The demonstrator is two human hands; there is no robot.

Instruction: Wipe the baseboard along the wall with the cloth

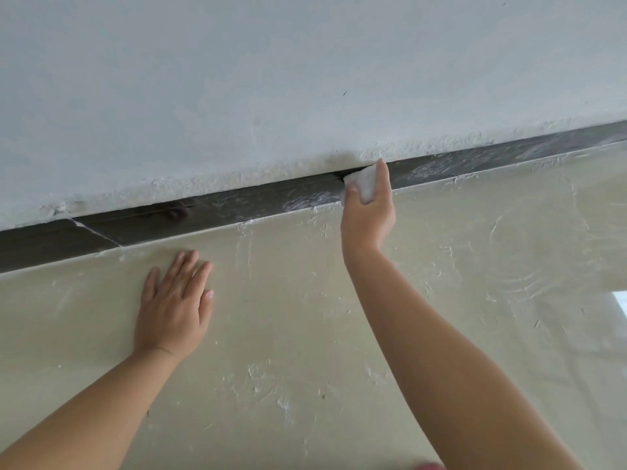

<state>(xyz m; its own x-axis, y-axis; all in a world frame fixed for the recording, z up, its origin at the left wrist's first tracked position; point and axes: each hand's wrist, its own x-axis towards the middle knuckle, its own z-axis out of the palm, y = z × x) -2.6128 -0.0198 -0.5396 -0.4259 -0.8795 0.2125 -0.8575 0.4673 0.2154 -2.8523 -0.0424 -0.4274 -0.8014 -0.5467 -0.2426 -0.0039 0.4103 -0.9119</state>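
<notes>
A: Status on the right hand (368, 212)?

B: Grip is closed around a small white cloth (362, 184), fingers curled over it, index finger extended up to the wall edge. Cloth is pressed against the dark glossy baseboard strip (237, 208), right where the strip meets the rough white plastered wall (271, 79).

A: Where on the strip?

B: Right of centre in the head view. The strip runs diagonally, low at the left edge, high at the right. There's a small dark gap at its top edge just left of the cloth.

A: Condition of the strip?

B: White smears and streaks on both sides of the cloth, heavier to the right. Left end has a diagonal crack or joint with a pale line across it. A dim reflection shows in the gloss left of centre.

A: Left hand (176, 307)?

B: Flat, palm down on the cream-coloured floor (305, 317), fingers straight and slightly spread, holding nothing. It sits just below the strip, well apart from the right hand.

A: Floor?

B: Rough white plaster flecks and swirl marks scattered across it, densest near the strip and toward the right. Bright patch at the far right edge; can't tell what it is.
</notes>
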